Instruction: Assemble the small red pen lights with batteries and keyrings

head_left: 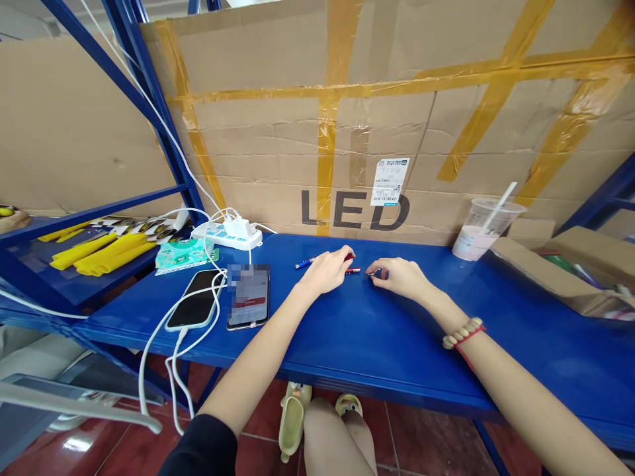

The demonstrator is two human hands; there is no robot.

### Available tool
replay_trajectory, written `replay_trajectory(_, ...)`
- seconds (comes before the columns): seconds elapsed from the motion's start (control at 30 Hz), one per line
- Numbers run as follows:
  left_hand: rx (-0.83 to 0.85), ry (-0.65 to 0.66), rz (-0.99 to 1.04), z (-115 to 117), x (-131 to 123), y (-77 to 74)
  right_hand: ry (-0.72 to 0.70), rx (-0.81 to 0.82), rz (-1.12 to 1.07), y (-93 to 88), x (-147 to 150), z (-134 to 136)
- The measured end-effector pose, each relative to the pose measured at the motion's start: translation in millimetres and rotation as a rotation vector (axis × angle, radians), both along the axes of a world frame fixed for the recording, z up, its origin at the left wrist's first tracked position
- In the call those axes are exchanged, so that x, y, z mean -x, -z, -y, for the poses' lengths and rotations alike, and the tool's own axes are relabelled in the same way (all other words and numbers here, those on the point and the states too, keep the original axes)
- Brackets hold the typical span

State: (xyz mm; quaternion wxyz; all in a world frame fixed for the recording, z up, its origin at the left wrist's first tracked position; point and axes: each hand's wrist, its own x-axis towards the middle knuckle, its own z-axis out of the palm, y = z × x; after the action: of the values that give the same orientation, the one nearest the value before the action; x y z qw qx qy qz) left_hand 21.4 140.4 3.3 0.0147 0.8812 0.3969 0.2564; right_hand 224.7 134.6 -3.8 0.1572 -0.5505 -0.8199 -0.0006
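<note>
My left hand (328, 271) is closed above the middle of the blue table, its fingertips together on a small dark red piece (350, 256) that looks like part of a pen. Just below those fingers lies a red pen (352, 270), partly covered by the hand. A blue pen (303, 263) sticks out on the left side of the same hand. Slightly to the right, my right hand (397, 276) is closed in a pinch near the tabletop. Something tiny and pale shows at its fingertips, too small to name. The two hands are apart.
Two phones, one dark (194, 301) and one lit (249, 297), lie left on the blue table (377, 344). White cables run to a power strip (225, 235). A plastic cup with straw (471, 239) and an open carton (540, 274) stand right. A large cardboard box (268, 152) stands behind.
</note>
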Motion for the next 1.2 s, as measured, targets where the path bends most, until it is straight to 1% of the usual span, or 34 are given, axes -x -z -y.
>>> replay_trajectory(0.13,0.005,-0.019,0.014,0.9,1.7,0.3,0.064,0.010,-0.016,-3.9,-0.6,2.8)
replay_trajectory(0.23,0.014,-0.024,0.014,3.0,1.4,1.0,0.087,-0.029,-0.054,-6.4,0.5,5.7)
replay_trajectory(0.47,0.001,-0.022,0.007,3.4,1.3,2.4,0.069,-0.158,-0.179,-4.7,-0.3,5.8)
replay_trajectory(0.7,-0.011,0.016,-0.041,0.5,-1.5,8.5,0.015,-0.223,-0.101,-0.5,-7.6,0.9)
replay_trajectory(0.83,0.001,0.028,-0.054,0.9,-2.7,10.8,0.019,-0.228,-0.078,0.8,-9.5,-0.5)
replay_trajectory(0.97,-0.014,0.059,-0.039,3.6,-3.8,9.9,0.034,-0.211,-0.121,-0.5,-8.9,0.6)
replay_trajectory(1.2,-0.061,0.055,-0.052,5.5,-6.6,8.9,-0.001,-0.193,-0.122,-2.7,-5.3,3.6)
